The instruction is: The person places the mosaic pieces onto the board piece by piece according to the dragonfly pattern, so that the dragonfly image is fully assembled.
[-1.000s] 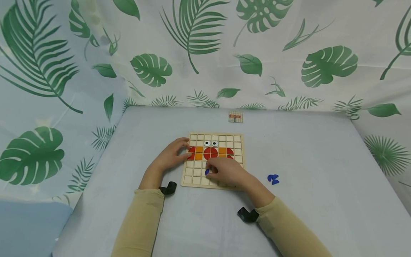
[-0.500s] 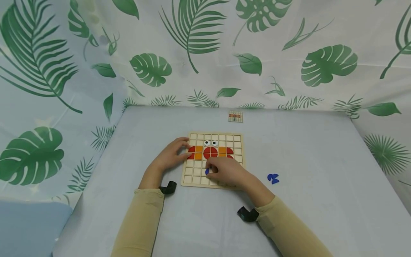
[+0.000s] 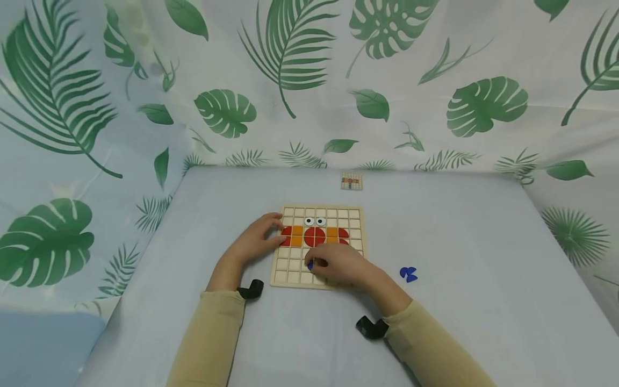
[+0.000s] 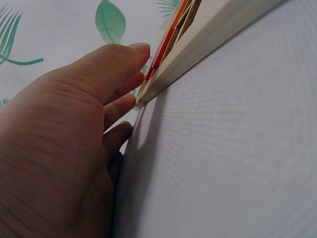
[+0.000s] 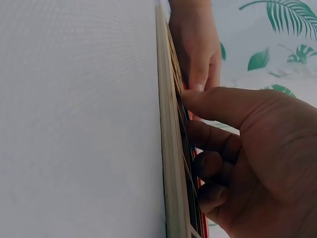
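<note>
A square wooden grid board (image 3: pixel 294 265) lies flat on the table, holding red curved tiles (image 3: pixel 314 236), orange tiles (image 3: pixel 297 236) and two eye discs (image 3: pixel 315 221). Over its lower middle, my right hand (image 3: pixel 340 264) pinches a small blue tile (image 3: pixel 310 265) between thumb and index finger, right at the grid. The palm hides the board's lower right part. At the left edge my left hand (image 3: pixel 256 236) rests with relaxed fingers, thumb near a red tile. In the left wrist view, its fingertips (image 4: pixel 140 48) meet the board's corner.
Several loose blue quarter-round tiles (image 3: pixel 409 274) lie on the table to the right of the board. A small pattern card (image 3: pixel 351 181) with a printed grid is behind the board. Leaf-print cloth (image 3: pixel 309 80) hangs along the back and sides.
The head view has tilted slightly, so everything sits a little lower. The right fingers now cover more of the blue tile; the left hand stays at the board's edge.
</note>
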Demonstrator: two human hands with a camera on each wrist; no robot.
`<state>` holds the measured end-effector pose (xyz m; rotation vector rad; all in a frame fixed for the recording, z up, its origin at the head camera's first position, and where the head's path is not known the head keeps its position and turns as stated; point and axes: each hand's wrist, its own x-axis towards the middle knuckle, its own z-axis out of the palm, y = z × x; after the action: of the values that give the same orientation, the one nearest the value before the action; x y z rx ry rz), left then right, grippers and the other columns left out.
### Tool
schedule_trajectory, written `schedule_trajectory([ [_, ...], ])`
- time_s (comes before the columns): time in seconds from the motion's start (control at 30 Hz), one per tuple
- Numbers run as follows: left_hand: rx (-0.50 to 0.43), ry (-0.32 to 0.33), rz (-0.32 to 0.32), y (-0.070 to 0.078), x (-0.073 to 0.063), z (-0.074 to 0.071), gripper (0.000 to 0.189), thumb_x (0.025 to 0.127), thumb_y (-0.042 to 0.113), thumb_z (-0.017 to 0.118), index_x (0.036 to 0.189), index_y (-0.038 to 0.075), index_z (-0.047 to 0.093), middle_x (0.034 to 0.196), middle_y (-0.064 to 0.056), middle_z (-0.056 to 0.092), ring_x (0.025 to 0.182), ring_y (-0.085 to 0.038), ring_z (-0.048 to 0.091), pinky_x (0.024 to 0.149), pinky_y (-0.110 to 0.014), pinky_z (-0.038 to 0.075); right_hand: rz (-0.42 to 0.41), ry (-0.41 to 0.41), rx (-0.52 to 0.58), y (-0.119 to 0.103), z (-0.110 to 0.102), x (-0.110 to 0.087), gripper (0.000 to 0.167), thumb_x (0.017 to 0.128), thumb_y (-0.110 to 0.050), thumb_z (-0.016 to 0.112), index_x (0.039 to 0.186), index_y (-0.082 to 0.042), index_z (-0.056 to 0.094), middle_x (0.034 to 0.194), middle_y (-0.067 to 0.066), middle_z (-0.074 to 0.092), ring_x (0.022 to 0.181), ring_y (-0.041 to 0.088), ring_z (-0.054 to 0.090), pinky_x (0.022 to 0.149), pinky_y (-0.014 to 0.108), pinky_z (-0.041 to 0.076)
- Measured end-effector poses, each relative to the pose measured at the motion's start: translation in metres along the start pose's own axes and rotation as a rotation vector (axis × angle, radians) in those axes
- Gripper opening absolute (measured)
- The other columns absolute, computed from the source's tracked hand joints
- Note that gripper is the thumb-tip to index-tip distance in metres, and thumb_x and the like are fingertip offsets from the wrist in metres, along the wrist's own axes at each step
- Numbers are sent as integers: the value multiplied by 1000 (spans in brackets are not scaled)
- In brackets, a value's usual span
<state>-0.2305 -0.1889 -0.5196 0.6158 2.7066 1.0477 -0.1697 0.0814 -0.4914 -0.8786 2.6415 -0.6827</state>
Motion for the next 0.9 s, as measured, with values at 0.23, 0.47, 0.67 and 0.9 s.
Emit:
schedule_trajectory([
  [0.23,8,-3,0,2,-1,0,24,95,39,65,109,21,58,155,-4,41,148,-29,31,123,-49,25,-13,1,-13,0,-21,-9,17,95,-27,64,111,-27,70,95,-15,67,82,6,58,76,28,51],
  [0.47,10,-10,-30,6,-4,0,24,95,37,66,108,19,59,155,-3,41,149,-28,31,123,-48,25,24,86,28,20,-61,-43,16,97,-23,64,110,-18,71,90,-10,64,78,8,55,68,27,48],
  [0.67,16,-4,-19,5,-5,3,24,95,37,66,108,19,59,154,-3,42,148,-28,31,123,-47,26,136,150,25,63,-83,-90,19,97,-24,64,113,-17,69,92,-8,64,76,11,53,64,26,47],
  [0.9,18,11,-28,5,-3,3,21,95,37,66,106,20,58,154,-2,43,147,-27,33,122,-47,27,240,216,31,107,-95,-141,20,97,-27,64,115,-19,69,99,-6,66,80,12,54,65,25,48],
])
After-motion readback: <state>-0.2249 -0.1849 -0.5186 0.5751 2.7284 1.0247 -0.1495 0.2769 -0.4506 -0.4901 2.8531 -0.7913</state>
